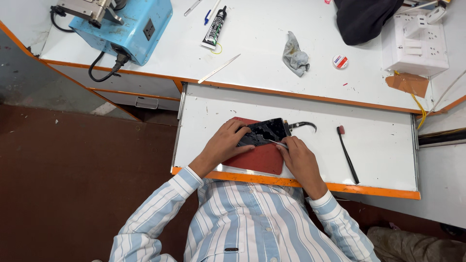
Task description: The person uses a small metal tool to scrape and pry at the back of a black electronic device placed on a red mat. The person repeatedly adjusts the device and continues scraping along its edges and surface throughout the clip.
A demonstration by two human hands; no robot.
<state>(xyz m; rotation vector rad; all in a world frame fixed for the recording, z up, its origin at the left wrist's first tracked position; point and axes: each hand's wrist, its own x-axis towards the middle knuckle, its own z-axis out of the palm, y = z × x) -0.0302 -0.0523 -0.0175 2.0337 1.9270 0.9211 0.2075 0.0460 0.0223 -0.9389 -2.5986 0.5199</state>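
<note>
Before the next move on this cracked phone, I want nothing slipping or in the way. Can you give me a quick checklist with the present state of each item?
1. Phone lies on the red mat: ok.
2. Left hand steadies the phone, fingers on its glass: ok.
3. Right hand grips a thin tool at the phone's edge: ok.
4. Tool tip under the glass: cannot tell.
5. Black brush lies apart, to the right: ok.
6. Dangling cable at the phone's end clear of the hands: ok.
</note>
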